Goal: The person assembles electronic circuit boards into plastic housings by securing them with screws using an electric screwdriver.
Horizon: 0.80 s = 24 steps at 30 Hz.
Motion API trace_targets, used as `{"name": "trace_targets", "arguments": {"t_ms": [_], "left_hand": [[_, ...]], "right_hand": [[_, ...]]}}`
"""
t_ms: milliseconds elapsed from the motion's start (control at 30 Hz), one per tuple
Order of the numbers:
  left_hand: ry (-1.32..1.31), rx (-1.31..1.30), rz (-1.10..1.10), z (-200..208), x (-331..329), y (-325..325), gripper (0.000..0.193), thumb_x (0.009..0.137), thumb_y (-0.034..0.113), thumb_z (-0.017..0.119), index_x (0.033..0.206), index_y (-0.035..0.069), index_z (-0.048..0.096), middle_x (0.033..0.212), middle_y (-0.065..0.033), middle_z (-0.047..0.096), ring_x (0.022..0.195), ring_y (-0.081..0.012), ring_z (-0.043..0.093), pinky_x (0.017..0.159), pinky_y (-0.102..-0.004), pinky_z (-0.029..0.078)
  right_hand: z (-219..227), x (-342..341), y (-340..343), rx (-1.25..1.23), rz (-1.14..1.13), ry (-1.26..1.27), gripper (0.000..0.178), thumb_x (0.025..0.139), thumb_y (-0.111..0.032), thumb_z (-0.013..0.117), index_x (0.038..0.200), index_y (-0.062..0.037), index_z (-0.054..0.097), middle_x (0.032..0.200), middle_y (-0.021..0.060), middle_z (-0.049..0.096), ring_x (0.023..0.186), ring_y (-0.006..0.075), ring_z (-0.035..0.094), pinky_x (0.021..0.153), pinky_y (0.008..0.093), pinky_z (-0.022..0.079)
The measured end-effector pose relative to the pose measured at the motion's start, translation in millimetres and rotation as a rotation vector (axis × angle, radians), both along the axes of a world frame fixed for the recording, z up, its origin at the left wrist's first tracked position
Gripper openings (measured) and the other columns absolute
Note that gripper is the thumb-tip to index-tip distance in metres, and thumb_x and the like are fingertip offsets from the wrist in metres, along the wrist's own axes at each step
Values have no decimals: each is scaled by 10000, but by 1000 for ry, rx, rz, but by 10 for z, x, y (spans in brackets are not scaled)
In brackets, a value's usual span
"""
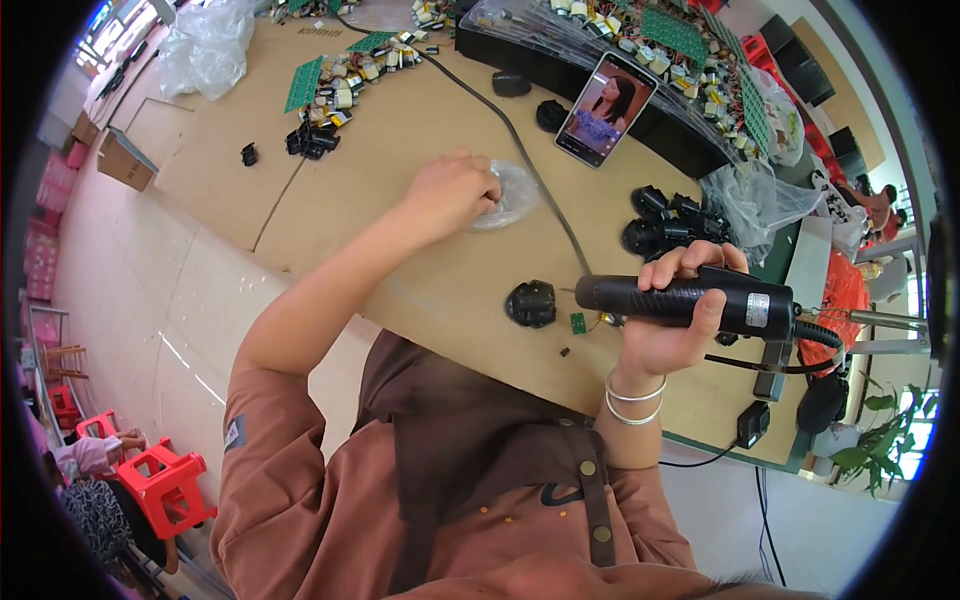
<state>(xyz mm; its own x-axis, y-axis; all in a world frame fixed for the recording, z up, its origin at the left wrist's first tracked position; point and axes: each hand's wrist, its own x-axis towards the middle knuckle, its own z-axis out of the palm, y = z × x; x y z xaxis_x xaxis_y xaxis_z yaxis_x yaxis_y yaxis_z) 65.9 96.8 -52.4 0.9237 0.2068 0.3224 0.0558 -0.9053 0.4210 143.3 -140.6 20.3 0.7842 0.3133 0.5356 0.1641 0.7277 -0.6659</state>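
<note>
My right hand (665, 335) is wrapped around a black electric screwdriver (745, 303), which lies level with its thin bit pointing left. Just beyond the bit, a rounded black plastic housing (530, 304) rests on the table. A small green circuit board (578, 323) with a battery beside it lies below the bit. My left hand (452, 197) reaches out over a clear plastic bag (515, 195), its fingers curled together at the bag's left side. Whatever those fingertips pinch is hidden.
A phone (606, 108) leans against a black tray (560, 60) of circuit boards and batteries. More black housings (665, 222) sit at right, beside a crumpled clear bag (765, 205). A dark cable (500, 120) crosses the cardboard-covered table (360, 230). Boards with batteries (350, 80) lie at far left.
</note>
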Motion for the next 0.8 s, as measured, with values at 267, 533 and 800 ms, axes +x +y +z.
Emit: {"name": "trace_targets", "arguments": {"t_ms": [267,533,800], "left_hand": [[84,-39,-7,97,-7,80,100,735,145,669,816,88,685,777,-67,637,855,-259,575,759,-369,468],[-153,-60,61,4,-43,13,81,773,124,656,835,72,660,798,-83,636,799,-274,587,703,-385,477],[-291,-127,32,132,-161,-199,59,786,74,654,834,45,637,784,-93,622,745,-268,587,669,-362,469]], "right_hand": [[-32,3,-14,-6,-12,49,479,830,-301,643,1188,-88,408,899,79,462,699,173,494,583,297,466],[-56,4,-12,3,-58,84,490,803,-324,658,1164,-97,416,880,73,473,711,173,500,584,300,474],[-48,4,-35,71,-42,57,480,826,-381,655,1139,-113,409,876,61,463,694,173,499,579,293,477]]}}
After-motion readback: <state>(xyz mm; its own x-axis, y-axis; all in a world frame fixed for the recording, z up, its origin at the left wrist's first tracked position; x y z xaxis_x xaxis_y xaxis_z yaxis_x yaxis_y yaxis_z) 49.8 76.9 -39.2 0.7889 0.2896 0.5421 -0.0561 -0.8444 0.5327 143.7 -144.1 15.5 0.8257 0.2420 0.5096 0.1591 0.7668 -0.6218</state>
